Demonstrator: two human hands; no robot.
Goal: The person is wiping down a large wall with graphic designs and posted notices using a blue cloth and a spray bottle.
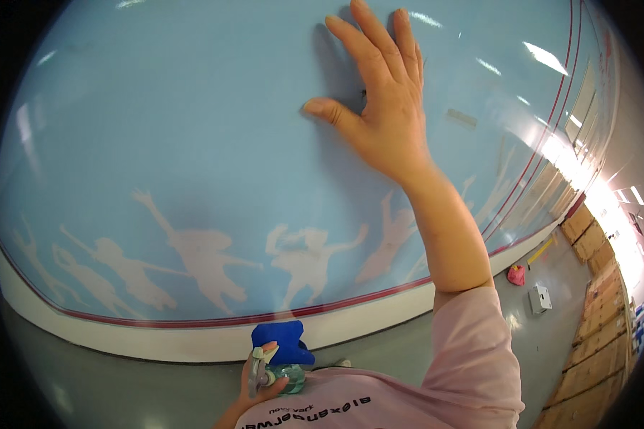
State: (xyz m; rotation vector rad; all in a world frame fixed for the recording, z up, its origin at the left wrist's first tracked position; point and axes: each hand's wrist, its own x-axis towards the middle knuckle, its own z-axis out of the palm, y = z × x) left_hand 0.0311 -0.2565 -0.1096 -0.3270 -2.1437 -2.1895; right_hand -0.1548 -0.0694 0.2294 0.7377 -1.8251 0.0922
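Observation:
My right hand (389, 102) is raised in front of a glossy light-blue wall panel (193, 107), fingers spread and holding nothing. Its shadow falls on the panel to the left; whether the palm touches the surface I cannot tell. A small dark spot (364, 95) shows beside the palm. Low at my waist, my left hand (271, 389) grips a translucent green spray bottle (294, 378) with a pale trigger head (257, 370). A blue cloth (279, 339) is held against the bottle by the same hand, which hides part of both.
Pale silhouettes of leaping figures (206, 263) run along the panel above a dark red stripe (193, 323) and a white base (139, 343). A greyish strip (461, 118) marks the panel. To the right are wooden crates (595, 343), a white box (540, 299) and a pink bag (516, 275).

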